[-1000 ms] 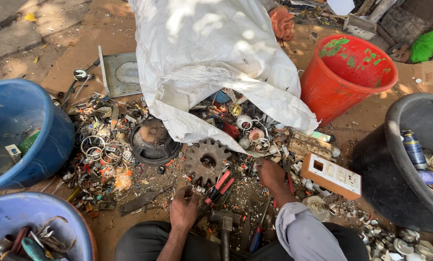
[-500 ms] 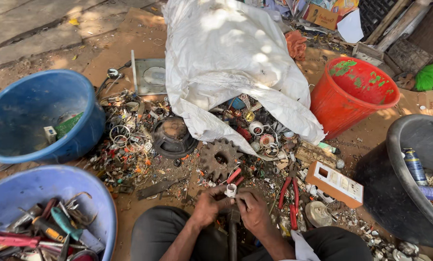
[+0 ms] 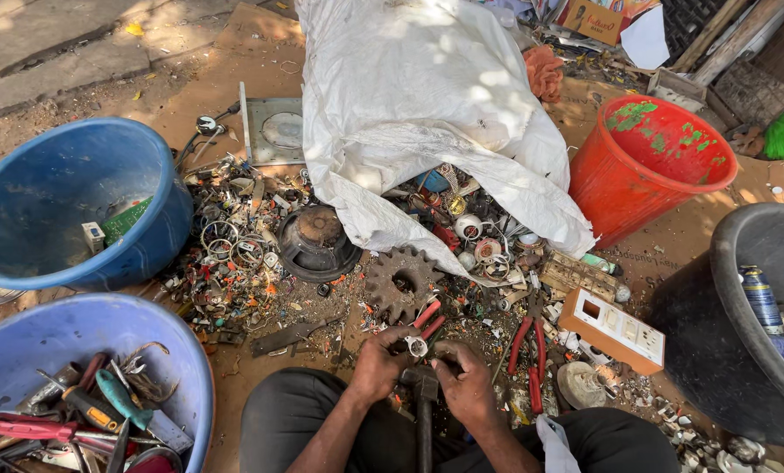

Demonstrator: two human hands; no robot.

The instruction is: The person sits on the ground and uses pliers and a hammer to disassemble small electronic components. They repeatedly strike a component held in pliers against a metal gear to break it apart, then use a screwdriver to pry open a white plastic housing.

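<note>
Ground: bare dirt and flattened cardboard outdoors, strewn with scrap; the person sits on it, knees apart at the bottom of the view.
White sack [image 3: 427, 105]: the largest thing and the landmark here, slumped open with metal and plastic bits spilling from its mouth.
Tubs: one blue tub [image 3: 63, 206] left of the sack, a second blue tub [image 3: 85, 385] below-left of it holding screwdrivers and pliers; a red bucket [image 3: 650, 166] right of the sack; a dark tub [image 3: 742, 324] further right and lower.
Toothed gear [image 3: 399, 280]: rusty, flat on the ground just below the sack's mouth.
Switch plate [image 3: 615, 328]: white and orange, below-right of the sack, with red-handled pliers [image 3: 528, 350] beside it.
Hammer [image 3: 423, 394]: below the sack, upright between the knees (its head sits between the two hands).
Small white part [image 3: 416, 347]: directly below the gear, pinched above the hammer head.
Left hand [image 3: 379, 363]: closed, fingers curled onto the small part, wrist bent inward.
Right hand [image 3: 466, 381]: closed too, fingers hooked toward the same part; exactly what it grips I cannot tell.
Doing it well: as I judge it, keep both thumbs close to the part and brace it on the hammer head so it doesn't spring away.
</note>
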